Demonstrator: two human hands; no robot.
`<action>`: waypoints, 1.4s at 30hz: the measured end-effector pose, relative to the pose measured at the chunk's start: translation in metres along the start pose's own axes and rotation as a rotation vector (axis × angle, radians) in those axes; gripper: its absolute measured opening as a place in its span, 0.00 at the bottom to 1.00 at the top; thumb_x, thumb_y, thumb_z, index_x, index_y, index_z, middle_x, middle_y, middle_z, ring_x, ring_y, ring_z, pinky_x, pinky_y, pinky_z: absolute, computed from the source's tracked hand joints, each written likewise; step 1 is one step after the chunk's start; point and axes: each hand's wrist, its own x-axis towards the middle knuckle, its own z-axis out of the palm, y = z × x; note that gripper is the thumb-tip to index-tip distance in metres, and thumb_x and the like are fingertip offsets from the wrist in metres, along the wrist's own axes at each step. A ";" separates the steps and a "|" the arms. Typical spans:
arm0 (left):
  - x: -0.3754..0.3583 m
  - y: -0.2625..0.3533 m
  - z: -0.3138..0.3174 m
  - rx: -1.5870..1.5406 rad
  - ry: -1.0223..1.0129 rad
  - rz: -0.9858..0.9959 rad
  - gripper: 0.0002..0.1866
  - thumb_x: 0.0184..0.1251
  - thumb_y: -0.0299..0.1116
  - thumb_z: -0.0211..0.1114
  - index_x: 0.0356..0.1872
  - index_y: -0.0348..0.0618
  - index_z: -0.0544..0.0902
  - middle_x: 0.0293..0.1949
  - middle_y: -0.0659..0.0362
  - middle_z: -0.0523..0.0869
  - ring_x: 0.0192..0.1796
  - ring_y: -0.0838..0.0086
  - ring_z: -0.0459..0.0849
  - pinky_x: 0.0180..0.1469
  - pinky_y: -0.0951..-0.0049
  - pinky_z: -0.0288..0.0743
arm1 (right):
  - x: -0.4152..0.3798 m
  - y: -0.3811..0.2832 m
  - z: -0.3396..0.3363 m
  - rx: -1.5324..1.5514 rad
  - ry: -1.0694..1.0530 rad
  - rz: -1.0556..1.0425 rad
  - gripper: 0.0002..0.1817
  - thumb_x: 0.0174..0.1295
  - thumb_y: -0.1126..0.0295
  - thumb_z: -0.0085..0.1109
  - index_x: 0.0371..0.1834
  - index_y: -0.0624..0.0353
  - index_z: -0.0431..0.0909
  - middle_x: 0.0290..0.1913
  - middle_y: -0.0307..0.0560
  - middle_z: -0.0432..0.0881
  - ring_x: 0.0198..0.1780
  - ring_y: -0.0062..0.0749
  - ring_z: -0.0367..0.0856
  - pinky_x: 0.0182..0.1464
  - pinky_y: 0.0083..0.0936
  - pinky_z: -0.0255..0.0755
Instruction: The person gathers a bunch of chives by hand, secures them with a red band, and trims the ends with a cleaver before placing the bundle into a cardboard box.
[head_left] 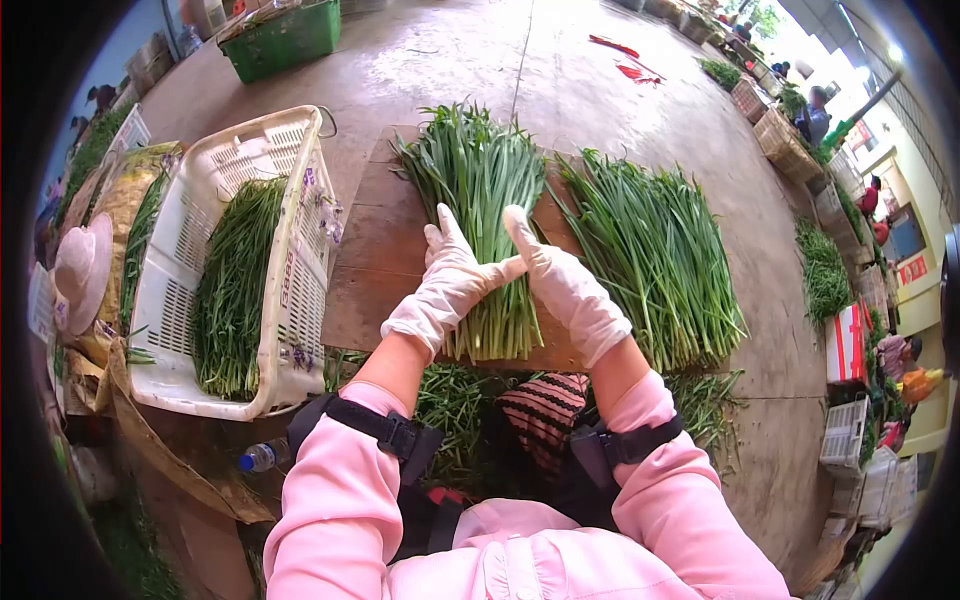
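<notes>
Both my hands wear white gloves and press on a bundle of long green leafy stalks [490, 190] lying on a brown board [365, 250]. My left hand [450, 275] rests on the bundle's left side, fingers pointing up and thumb reaching across the stalks. On the right side, my right hand [565, 285] lies with its thumb toward the left one, and the thumb tips meet or nearly meet over the bundle. Beside it to the right is a wider pile of the same stalks [665, 265]. The undersides of the hands are hidden.
A white plastic basket [270, 310] holding green stalks stands at the left. Cut greens [450, 405] lie below the board. A bottle [262, 457] is at lower left, a green bin [285, 45] at the upper left. People and crates line the right side.
</notes>
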 end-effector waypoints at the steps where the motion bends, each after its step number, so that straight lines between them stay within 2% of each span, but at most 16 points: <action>1: -0.002 0.001 -0.001 0.007 0.000 0.006 0.87 0.29 0.75 0.82 0.84 0.46 0.31 0.83 0.33 0.41 0.85 0.45 0.47 0.83 0.58 0.49 | 0.003 0.002 0.005 0.002 0.000 0.003 0.36 0.77 0.41 0.49 0.77 0.56 0.70 0.70 0.63 0.77 0.71 0.42 0.75 0.75 0.31 0.60; 5: -0.015 0.007 -0.005 0.027 -0.005 0.029 0.89 0.27 0.69 0.87 0.84 0.48 0.30 0.82 0.32 0.40 0.84 0.43 0.48 0.83 0.56 0.50 | 0.004 0.002 0.006 -0.016 -0.048 0.108 0.48 0.72 0.34 0.53 0.77 0.69 0.65 0.77 0.65 0.68 0.80 0.49 0.64 0.80 0.31 0.53; 7: -0.028 0.023 -0.014 0.034 0.006 0.004 0.89 0.26 0.68 0.87 0.83 0.49 0.29 0.82 0.32 0.39 0.84 0.43 0.49 0.83 0.56 0.50 | -0.006 -0.018 -0.002 -0.289 -0.090 0.127 0.50 0.69 0.33 0.55 0.76 0.71 0.64 0.77 0.68 0.66 0.80 0.51 0.63 0.80 0.32 0.53; 8: -0.035 0.033 -0.019 0.042 0.020 -0.021 0.90 0.26 0.67 0.88 0.83 0.50 0.29 0.82 0.32 0.39 0.84 0.44 0.50 0.83 0.56 0.51 | -0.013 -0.009 0.004 -0.408 0.097 -0.062 0.49 0.66 0.36 0.61 0.72 0.74 0.69 0.70 0.71 0.74 0.73 0.56 0.72 0.74 0.36 0.64; 9: -0.041 0.039 -0.022 0.049 0.034 -0.047 0.90 0.26 0.67 0.88 0.83 0.51 0.28 0.82 0.31 0.39 0.83 0.44 0.51 0.83 0.56 0.52 | -0.020 -0.009 0.007 -0.460 0.271 -0.246 0.35 0.63 0.44 0.68 0.55 0.70 0.82 0.49 0.68 0.85 0.52 0.58 0.85 0.56 0.40 0.78; 11: -0.045 0.053 -0.028 0.130 -0.007 -0.117 0.89 0.27 0.63 0.89 0.83 0.52 0.27 0.82 0.32 0.39 0.83 0.45 0.50 0.83 0.57 0.52 | -0.045 -0.026 0.008 -0.661 0.346 -0.411 0.24 0.58 0.48 0.74 0.34 0.63 0.85 0.27 0.57 0.82 0.31 0.52 0.83 0.36 0.41 0.77; 13: -0.051 0.056 -0.033 0.094 -0.015 -0.115 0.88 0.29 0.62 0.89 0.83 0.51 0.28 0.82 0.32 0.39 0.83 0.44 0.50 0.83 0.56 0.52 | -0.071 -0.044 0.022 -0.703 0.314 -0.436 0.24 0.55 0.48 0.76 0.23 0.59 0.81 0.22 0.52 0.78 0.25 0.47 0.80 0.30 0.40 0.73; 18: -0.056 0.057 -0.034 0.057 0.010 -0.099 0.86 0.31 0.60 0.89 0.84 0.49 0.30 0.82 0.32 0.39 0.83 0.44 0.50 0.83 0.56 0.52 | -0.080 -0.017 0.053 -0.953 0.218 -0.409 0.23 0.60 0.48 0.71 0.22 0.57 0.80 0.24 0.51 0.80 0.26 0.50 0.81 0.30 0.43 0.74; 23: -0.057 0.057 -0.039 0.016 -0.006 -0.098 0.86 0.33 0.61 0.88 0.84 0.49 0.30 0.82 0.32 0.39 0.84 0.43 0.49 0.83 0.56 0.51 | -0.098 -0.021 0.058 -0.661 0.201 -0.318 0.21 0.69 0.53 0.62 0.23 0.58 0.81 0.24 0.52 0.82 0.29 0.53 0.85 0.33 0.45 0.76; 24: -0.057 0.056 -0.039 0.012 -0.007 -0.096 0.86 0.33 0.61 0.88 0.84 0.49 0.30 0.82 0.32 0.39 0.84 0.43 0.49 0.83 0.56 0.51 | -0.102 -0.023 0.060 -0.576 0.184 -0.279 0.24 0.73 0.51 0.59 0.25 0.58 0.82 0.24 0.50 0.85 0.25 0.43 0.84 0.31 0.38 0.76; 25: -0.056 0.055 -0.039 0.020 -0.005 -0.098 0.85 0.33 0.61 0.88 0.84 0.50 0.30 0.82 0.32 0.39 0.84 0.43 0.49 0.83 0.56 0.52 | -0.105 -0.027 0.059 -0.581 0.187 -0.278 0.24 0.73 0.51 0.59 0.25 0.58 0.82 0.24 0.50 0.85 0.25 0.43 0.84 0.31 0.38 0.76; 27: -0.054 0.056 -0.038 0.022 -0.006 -0.095 0.85 0.32 0.62 0.88 0.84 0.50 0.30 0.82 0.32 0.39 0.84 0.43 0.49 0.83 0.56 0.52 | -0.111 -0.040 0.059 0.112 0.017 0.390 0.26 0.75 0.49 0.59 0.25 0.59 0.82 0.23 0.45 0.86 0.22 0.30 0.81 0.28 0.26 0.73; 28: -0.053 0.056 -0.038 0.029 -0.007 -0.102 0.85 0.32 0.62 0.88 0.84 0.50 0.30 0.82 0.32 0.39 0.84 0.43 0.50 0.83 0.56 0.52 | -0.110 -0.035 0.061 0.231 -0.025 0.452 0.29 0.77 0.46 0.55 0.31 0.62 0.85 0.24 0.43 0.88 0.20 0.19 0.77 0.27 0.17 0.69; 35: -0.055 0.057 -0.039 0.027 0.002 -0.116 0.84 0.33 0.61 0.89 0.84 0.50 0.32 0.83 0.33 0.40 0.83 0.43 0.51 0.82 0.57 0.54 | -0.118 -0.023 0.087 0.566 0.001 0.493 0.32 0.78 0.43 0.51 0.38 0.66 0.88 0.26 0.46 0.89 0.17 0.19 0.75 0.25 0.16 0.68; 37: -0.053 0.055 -0.039 -0.001 -0.016 -0.118 0.87 0.29 0.63 0.89 0.84 0.48 0.30 0.82 0.31 0.39 0.84 0.44 0.47 0.84 0.59 0.48 | -0.117 -0.012 0.095 0.569 0.004 0.462 0.32 0.78 0.43 0.52 0.37 0.65 0.87 0.26 0.46 0.89 0.18 0.20 0.76 0.25 0.16 0.68; 42: -0.053 0.056 -0.035 -0.023 0.046 -0.126 0.83 0.35 0.62 0.88 0.84 0.51 0.32 0.83 0.35 0.41 0.83 0.45 0.52 0.82 0.57 0.54 | -0.116 -0.001 0.099 0.367 0.168 0.325 0.32 0.77 0.42 0.52 0.32 0.62 0.84 0.24 0.48 0.88 0.19 0.24 0.79 0.26 0.19 0.70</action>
